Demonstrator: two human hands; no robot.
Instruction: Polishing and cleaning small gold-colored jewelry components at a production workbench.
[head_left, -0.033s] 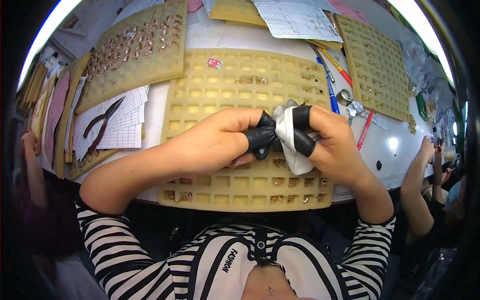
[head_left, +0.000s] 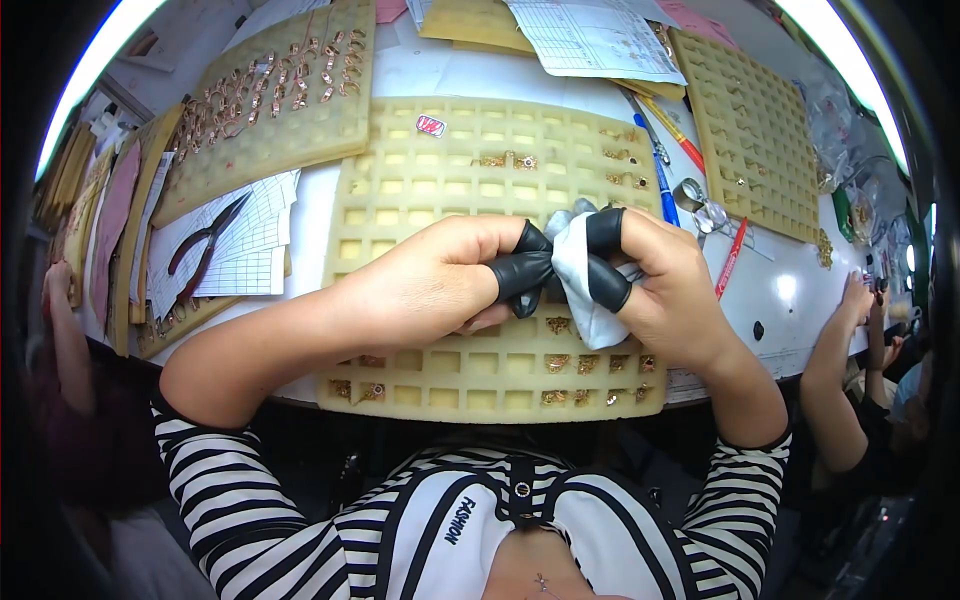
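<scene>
Both hands, left hand (head_left: 420, 285) and right hand (head_left: 660, 285), black-capped fingertips (head_left: 520, 275) pinched together on a crumpled white cloth (head_left: 578, 262) above the yellow compartment tray (head_left: 420, 190), apparently mid-polish; next calls for turning the hidden piece.

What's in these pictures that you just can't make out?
- Whatever the cloth wraps: head view, hidden by the cloth and by the black-capped fingers of the left hand and the right hand.
- The small gold pieces in the tray: too small to tell their kind.
- A neighbour's hand: what it holds is lost in the dark, bent rim.
</scene>
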